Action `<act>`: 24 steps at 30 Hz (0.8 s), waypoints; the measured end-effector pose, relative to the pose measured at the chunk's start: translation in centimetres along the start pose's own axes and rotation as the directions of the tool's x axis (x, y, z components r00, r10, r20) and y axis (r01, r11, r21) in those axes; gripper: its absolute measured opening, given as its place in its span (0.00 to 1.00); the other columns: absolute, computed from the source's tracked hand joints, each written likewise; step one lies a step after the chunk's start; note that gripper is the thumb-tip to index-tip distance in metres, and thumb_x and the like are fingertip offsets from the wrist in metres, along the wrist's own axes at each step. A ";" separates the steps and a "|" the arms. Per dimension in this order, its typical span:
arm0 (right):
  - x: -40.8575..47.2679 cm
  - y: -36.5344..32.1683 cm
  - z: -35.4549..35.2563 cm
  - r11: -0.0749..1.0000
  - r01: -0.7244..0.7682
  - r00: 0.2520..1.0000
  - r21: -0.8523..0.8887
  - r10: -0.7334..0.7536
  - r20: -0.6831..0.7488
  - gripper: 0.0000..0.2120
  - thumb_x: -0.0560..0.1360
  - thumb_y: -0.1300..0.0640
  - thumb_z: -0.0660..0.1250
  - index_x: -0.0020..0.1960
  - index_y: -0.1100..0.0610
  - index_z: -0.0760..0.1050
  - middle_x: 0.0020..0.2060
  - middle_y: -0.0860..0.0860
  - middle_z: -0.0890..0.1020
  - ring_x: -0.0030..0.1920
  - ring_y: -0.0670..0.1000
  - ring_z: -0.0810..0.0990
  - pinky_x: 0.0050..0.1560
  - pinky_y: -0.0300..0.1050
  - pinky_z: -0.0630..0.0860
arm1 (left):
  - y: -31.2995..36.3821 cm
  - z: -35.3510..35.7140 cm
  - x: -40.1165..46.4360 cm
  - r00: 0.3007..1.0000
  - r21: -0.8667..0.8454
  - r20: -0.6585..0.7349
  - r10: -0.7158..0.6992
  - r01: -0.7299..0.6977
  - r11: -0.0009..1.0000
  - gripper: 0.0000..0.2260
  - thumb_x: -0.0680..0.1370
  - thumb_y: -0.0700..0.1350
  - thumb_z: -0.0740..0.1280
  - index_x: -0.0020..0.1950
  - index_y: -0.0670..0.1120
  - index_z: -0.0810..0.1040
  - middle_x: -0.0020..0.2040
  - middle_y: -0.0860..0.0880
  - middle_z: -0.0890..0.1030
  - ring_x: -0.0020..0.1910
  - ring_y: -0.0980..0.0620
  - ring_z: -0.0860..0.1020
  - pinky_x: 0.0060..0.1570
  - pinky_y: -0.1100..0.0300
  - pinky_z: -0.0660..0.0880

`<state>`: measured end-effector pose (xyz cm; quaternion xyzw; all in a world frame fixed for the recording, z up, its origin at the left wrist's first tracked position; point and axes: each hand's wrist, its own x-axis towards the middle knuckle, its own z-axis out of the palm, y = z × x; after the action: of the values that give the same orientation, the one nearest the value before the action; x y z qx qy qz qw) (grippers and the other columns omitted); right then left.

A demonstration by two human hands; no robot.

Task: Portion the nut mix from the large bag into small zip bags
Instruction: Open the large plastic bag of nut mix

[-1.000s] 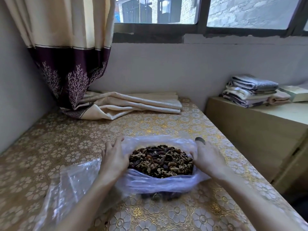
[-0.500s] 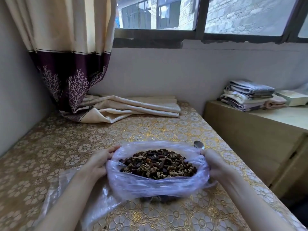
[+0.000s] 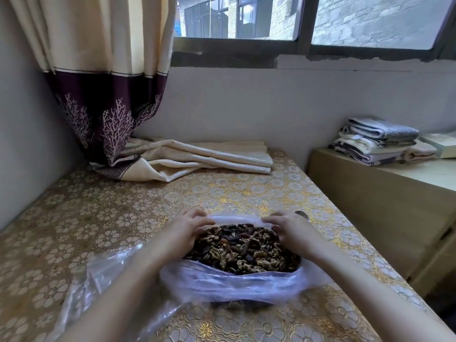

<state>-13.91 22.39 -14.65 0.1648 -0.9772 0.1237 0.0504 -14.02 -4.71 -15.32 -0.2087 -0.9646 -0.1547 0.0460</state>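
- Rolling back the far rim, by my read: head view shows left hand [image 3: 181, 233] and right hand [image 3: 290, 229] both at the back edge of the large bag [image 3: 232, 283], fingers curled on the plastic lip.
- Grip state: each hand pinches the rim film; contact looks real, though thin plastic blurs it.
- Nut mix [image 3: 243, 250] sits heaped in the open bag, centre-front of the tabletop [image 3: 103, 218], just under and between both hands.
- Clear bags [image 3: 98, 282] lie left of the large bag, so left hand is nearer them.
- Spoon [image 3: 301, 214] peeks out just behind right hand; likely scoop, right hand nearer.
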 end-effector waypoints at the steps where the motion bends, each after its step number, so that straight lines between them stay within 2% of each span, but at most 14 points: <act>1: 0.1 0.3 0.2 0.998 -0.016 1.000 0.063 0.016 -0.010 0.14 0.78 0.61 0.61 0.62 0.53 0.76 0.59 0.50 0.79 0.58 0.50 0.76 0.59 0.48 0.72 | -0.3 0.1 0.2 1.000 -0.102 0.011 -0.013 0.014 0.995 0.19 0.79 0.38 0.60 0.66 0.56 0.71 0.65 0.55 0.69 0.66 0.55 0.66 0.68 0.56 0.63; 4: 0.8 0.7 0.4 0.948 -0.125 0.990 0.294 0.140 -0.031 0.09 0.78 0.61 0.61 0.48 0.58 0.80 0.44 0.52 0.82 0.43 0.49 0.76 0.46 0.45 0.73 | -0.4 0.0 0.6 0.996 -0.443 0.031 -0.085 0.090 0.892 0.16 0.77 0.35 0.64 0.58 0.53 0.77 0.54 0.58 0.74 0.56 0.60 0.74 0.51 0.75 0.71; 7: 1.9 0.7 0.8 0.932 -0.191 0.981 0.309 0.193 0.025 0.13 0.81 0.57 0.57 0.39 0.58 0.72 0.36 0.52 0.76 0.38 0.51 0.72 0.39 0.45 0.64 | -0.6 -0.1 1.4 0.983 -0.575 -0.012 -0.184 0.144 0.805 0.15 0.77 0.34 0.63 0.49 0.55 0.79 0.44 0.53 0.81 0.36 0.64 0.77 0.32 0.73 0.71; 9: 2.6 0.7 1.1 0.901 -0.219 0.974 0.375 0.226 0.026 0.14 0.81 0.57 0.57 0.41 0.62 0.72 0.36 0.55 0.76 0.36 0.50 0.72 0.36 0.44 0.63 | -0.8 -0.1 2.0 0.970 -0.631 -0.028 -0.243 0.172 0.756 0.16 0.77 0.34 0.61 0.46 0.55 0.80 0.41 0.50 0.82 0.28 0.64 0.74 0.26 0.71 0.68; 10: 2.9 0.7 1.2 0.874 -0.232 0.968 0.427 0.249 0.016 0.14 0.81 0.57 0.56 0.41 0.63 0.72 0.36 0.56 0.76 0.34 0.49 0.72 0.33 0.43 0.64 | -0.8 -0.1 2.4 0.964 -0.648 -0.041 -0.262 0.174 0.742 0.17 0.77 0.34 0.61 0.46 0.55 0.80 0.41 0.50 0.82 0.30 0.63 0.75 0.28 0.70 0.70; 12: 3.7 0.7 1.2 0.845 -0.236 0.958 0.481 0.285 -0.031 0.14 0.81 0.57 0.56 0.38 0.60 0.69 0.33 0.54 0.73 0.32 0.49 0.70 0.31 0.43 0.62 | -0.7 -0.3 3.3 0.953 -0.626 -0.104 -0.284 0.159 0.763 0.16 0.78 0.34 0.61 0.47 0.55 0.80 0.43 0.51 0.82 0.39 0.54 0.79 0.38 0.63 0.75; 13: 4.1 0.7 1.1 0.847 -0.230 0.955 0.479 0.291 -0.058 0.14 0.81 0.57 0.56 0.37 0.59 0.68 0.33 0.54 0.73 0.34 0.51 0.70 0.34 0.45 0.61 | -0.6 -0.6 3.8 0.949 -0.594 -0.142 -0.282 0.146 0.791 0.16 0.78 0.34 0.61 0.49 0.55 0.80 0.44 0.51 0.83 0.39 0.54 0.79 0.39 0.63 0.74; 15: 4.7 0.6 0.8 0.865 -0.217 0.952 0.452 0.290 -0.098 0.14 0.81 0.58 0.57 0.38 0.61 0.72 0.35 0.57 0.76 0.38 0.53 0.72 0.37 0.46 0.61 | -0.3 -1.0 4.5 0.949 -0.508 -0.180 -0.259 0.136 0.851 0.16 0.78 0.33 0.61 0.54 0.53 0.80 0.51 0.49 0.83 0.38 0.60 0.78 0.36 0.69 0.71; 16: 4.9 0.6 0.7 0.884 -0.208 0.955 0.419 0.277 -0.111 0.14 0.80 0.57 0.58 0.41 0.62 0.75 0.39 0.58 0.79 0.40 0.54 0.74 0.39 0.46 0.63 | -0.2 -1.1 4.8 0.955 -0.457 -0.175 -0.241 0.138 0.879 0.17 0.78 0.33 0.61 0.58 0.51 0.79 0.56 0.50 0.81 0.44 0.61 0.78 0.41 0.70 0.71; 17: 4.9 0.6 0.6 0.904 -0.191 0.960 0.381 0.254 -0.121 0.12 0.80 0.57 0.59 0.46 0.62 0.78 0.43 0.57 0.81 0.44 0.54 0.76 0.41 0.44 0.66 | -0.2 -1.2 4.9 0.962 -0.399 -0.163 -0.219 0.139 0.906 0.17 0.78 0.34 0.60 0.61 0.51 0.77 0.61 0.51 0.78 0.54 0.58 0.77 0.50 0.67 0.71; 18: 4.6 0.6 0.4 0.923 -0.165 0.965 0.347 0.224 -0.137 0.12 0.80 0.56 0.59 0.52 0.61 0.79 0.48 0.56 0.81 0.49 0.53 0.76 0.46 0.43 0.68 | -0.2 -1.2 4.7 0.969 -0.330 -0.159 -0.191 0.131 0.935 0.17 0.78 0.36 0.60 0.63 0.52 0.76 0.64 0.52 0.75 0.62 0.54 0.72 0.59 0.60 0.69; 19: 4.1 0.5 0.2 0.939 -0.126 0.969 0.320 0.185 -0.161 0.12 0.79 0.56 0.60 0.56 0.59 0.78 0.52 0.55 0.79 0.53 0.53 0.76 0.51 0.42 0.69 | -0.2 -1.3 4.2 0.974 -0.256 -0.168 -0.153 0.107 0.961 0.15 0.79 0.39 0.61 0.62 0.53 0.76 0.65 0.53 0.72 0.65 0.52 0.67 0.64 0.53 0.63; 21: 2.5 0.3 -0.2 0.958 0.003 0.963 0.288 0.075 -0.259 0.12 0.78 0.55 0.63 0.58 0.58 0.78 0.54 0.54 0.77 0.57 0.51 0.74 0.57 0.41 0.68 | 0.0 -1.6 2.5 0.971 -0.176 -0.235 -0.046 0.004 0.984 0.11 0.78 0.45 0.63 0.58 0.53 0.78 0.62 0.54 0.72 0.65 0.52 0.65 0.64 0.48 0.58; 24: -1.0 -1.2 -0.9 0.947 0.268 0.916 0.178 -0.193 -0.352 0.10 0.76 0.54 0.65 0.53 0.58 0.81 0.50 0.53 0.79 0.52 0.50 0.75 0.55 0.44 0.71 | 0.4 -1.7 -1.3 0.953 -0.100 -0.271 0.139 -0.172 0.980 0.13 0.75 0.51 0.64 0.56 0.49 0.80 0.56 0.51 0.78 0.58 0.52 0.72 0.60 0.46 0.69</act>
<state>-12.49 21.87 -13.64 0.2611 -0.9084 0.2511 0.2087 -12.61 -5.38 -13.77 -0.2643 -0.9192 -0.2358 0.1723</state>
